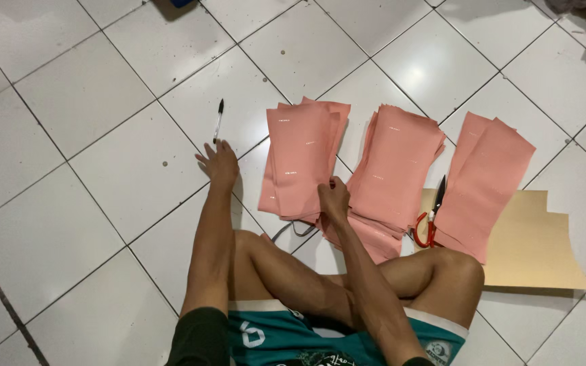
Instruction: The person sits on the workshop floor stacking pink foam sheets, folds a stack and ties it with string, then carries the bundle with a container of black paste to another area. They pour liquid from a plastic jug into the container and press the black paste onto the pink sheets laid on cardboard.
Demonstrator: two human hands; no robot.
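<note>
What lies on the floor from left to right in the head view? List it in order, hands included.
Pen → left hand flat on the tile → left pink paper stack → right hand at that stack's lower edge → middle pink stack → red-handled scissors → right pink stack → tan sheet.

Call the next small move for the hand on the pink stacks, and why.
Probably lift the top sheet: the right hand pinches the near edge where the left pink stack meets the middle stack, while the left hand rests flat on the tile floor below the pen.
</note>
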